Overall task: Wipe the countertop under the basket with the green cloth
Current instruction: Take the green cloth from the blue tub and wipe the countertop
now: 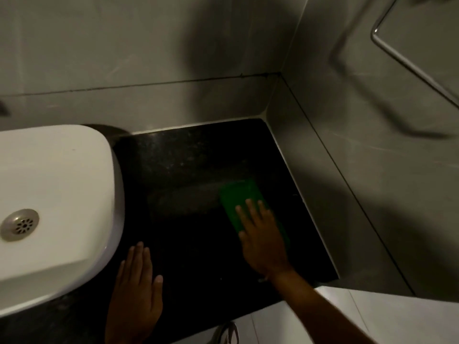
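A folded green cloth lies flat on the black speckled countertop, right of centre. My right hand presses down on the cloth's near half, fingers spread and pointing away from me. My left hand rests flat on the countertop near its front edge, just beside the basin, holding nothing. No basket is in view.
A white basin with a metal drain stands on the countertop at the left. Grey tiled walls close the back and right sides. A chrome rail hangs on the right wall. White floor tiles show at the lower right.
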